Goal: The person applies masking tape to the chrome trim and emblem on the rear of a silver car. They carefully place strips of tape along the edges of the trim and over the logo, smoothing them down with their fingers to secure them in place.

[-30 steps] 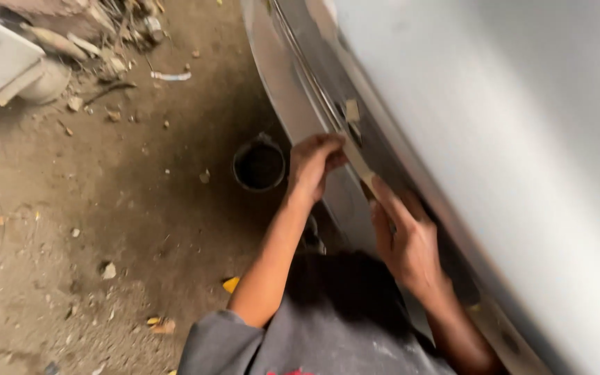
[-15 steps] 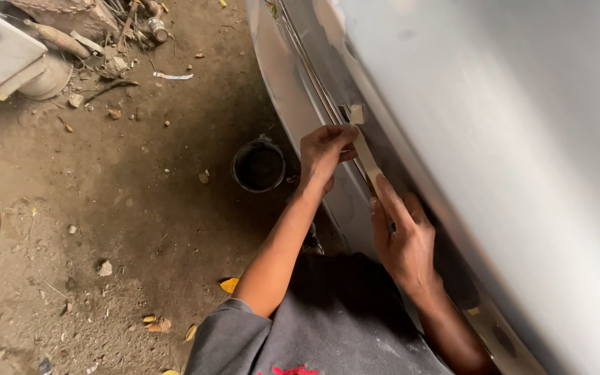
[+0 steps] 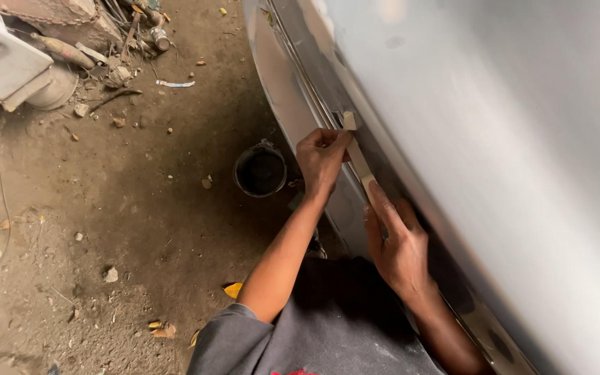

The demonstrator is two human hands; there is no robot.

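Laying masking tape strip (image 3: 360,163) along grey car body panel (image 3: 494,139), centre frame. Left hand (image 3: 321,158) pinching the strip's upper end; right hand (image 3: 398,243) flat, fingers pressing the lower end. Likely calling next for smoothing downward. Black bucket (image 3: 261,170) sitting left on dirt.

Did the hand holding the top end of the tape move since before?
Yes. The left hand slid up along the car panel, farther past the black bucket, stretching the tape strip from the right hand.
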